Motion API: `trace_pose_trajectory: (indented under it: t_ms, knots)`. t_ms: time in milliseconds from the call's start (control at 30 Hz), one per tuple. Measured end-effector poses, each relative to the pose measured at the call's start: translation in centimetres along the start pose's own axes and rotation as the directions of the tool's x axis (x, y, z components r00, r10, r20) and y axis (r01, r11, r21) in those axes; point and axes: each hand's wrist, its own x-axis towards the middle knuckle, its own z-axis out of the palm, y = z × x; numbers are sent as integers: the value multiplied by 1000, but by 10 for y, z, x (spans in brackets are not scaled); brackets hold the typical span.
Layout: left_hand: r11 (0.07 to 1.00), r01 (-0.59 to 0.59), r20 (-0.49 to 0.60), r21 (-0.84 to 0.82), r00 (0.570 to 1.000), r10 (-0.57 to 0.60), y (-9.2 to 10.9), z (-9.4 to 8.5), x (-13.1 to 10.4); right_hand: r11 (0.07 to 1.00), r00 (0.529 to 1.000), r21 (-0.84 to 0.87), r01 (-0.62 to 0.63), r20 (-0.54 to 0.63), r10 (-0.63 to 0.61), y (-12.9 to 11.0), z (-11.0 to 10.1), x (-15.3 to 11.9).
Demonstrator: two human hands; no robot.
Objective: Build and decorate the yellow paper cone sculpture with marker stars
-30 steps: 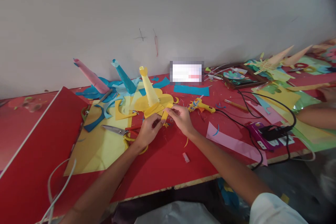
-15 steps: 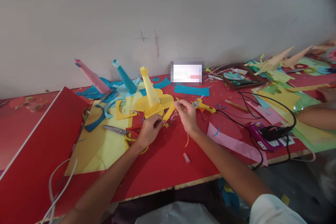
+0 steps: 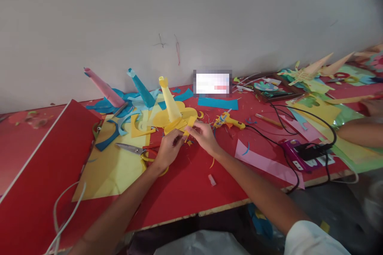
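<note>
A narrow yellow paper strip (image 3: 188, 126) is pinched between my two hands above the red table. My left hand (image 3: 170, 147) grips its lower end with closed fingers. Closed on the strip's upper part, my right hand (image 3: 204, 136) is close beside the left. Just behind them stands a yellow paper cone (image 3: 170, 101) on a petal-shaped yellow base (image 3: 188, 112). Scissors with red and yellow handles (image 3: 134, 149) lie by my left wrist. A yellow glue gun (image 3: 235, 121) rests to the right of my right hand.
Blue (image 3: 143, 89) and pink (image 3: 104, 87) paper cones stand at the back left. A purple power box (image 3: 295, 155) with black cables is at the right, near a pink paper strip (image 3: 266, 163). Another person's arm (image 3: 356, 131) reaches in at the far right.
My right hand has moved left and slightly down, closer to my left hand, along the yellow strip. The left hand has barely moved.
</note>
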Motion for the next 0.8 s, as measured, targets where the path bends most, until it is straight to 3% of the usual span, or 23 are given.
trace_pose_trajectory:
  t_ms: [300, 533, 800]
  knots:
    - [1000, 19, 61, 19, 998, -20, 6, -2, 1, 998, 993, 0, -64, -102, 64, 4, -4, -1]
    - [997, 83, 12, 6, 996, -83, 4, -1, 1, 992, 977, 81, -99, -182, 113, 4, -4, 2]
    - [986, 146, -88, -77, 984, -153, 3, -2, -1, 993, 972, 107, -57, -220, 80, 1, -9, 6]
